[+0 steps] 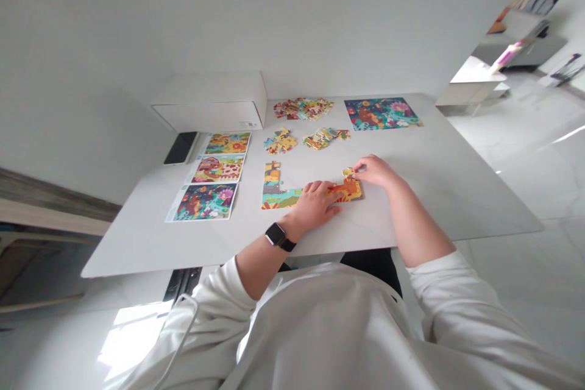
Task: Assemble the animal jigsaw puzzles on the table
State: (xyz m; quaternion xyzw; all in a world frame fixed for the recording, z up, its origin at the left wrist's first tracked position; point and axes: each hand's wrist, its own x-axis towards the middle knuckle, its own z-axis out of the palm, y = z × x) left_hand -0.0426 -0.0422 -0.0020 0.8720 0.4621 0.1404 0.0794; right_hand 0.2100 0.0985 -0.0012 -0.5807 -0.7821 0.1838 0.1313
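Note:
A partly joined jigsaw puzzle [284, 198] lies on the table, with a bottom row and a short column up its left side. My left hand [315, 204] rests flat on that row, fingers spread, covering its middle. At the right end, my right hand [371, 169] pinches a small yellow puzzle piece [348, 173] between thumb and fingertips, against the top edge of the row. Just beyond are two small heaps of loose pieces, one blue and yellow [280, 141], the other green and yellow [322, 138].
A reddish heap of pieces [304, 108] and a finished dark puzzle [382, 113] lie near the wall. On the left are three picture cards [218, 168], a phone [181, 148] and a white box [210, 111]. The table's front edge [256, 261] is close to my body.

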